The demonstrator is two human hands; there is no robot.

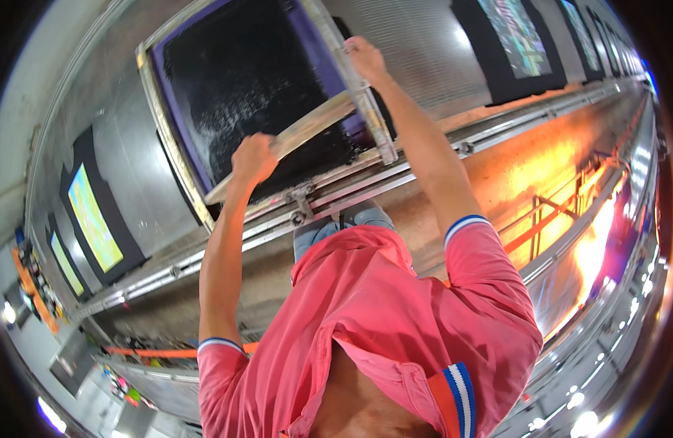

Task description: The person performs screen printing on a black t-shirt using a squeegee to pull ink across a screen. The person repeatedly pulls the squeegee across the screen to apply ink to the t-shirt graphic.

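We grip the squeegee (292,135) in our clenched left hand (252,157) and the frame (365,109) rail in our right hand (365,57) — frame lies on the bench (132,175), stiff, probably ink-slick — best held by its rails.

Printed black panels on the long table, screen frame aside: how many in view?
5 clear: two at left, three at upper right. More may run on, blurred, at the far right rim; one may lie hidden under the frame.

Pink polo, blue-white striped cuffs
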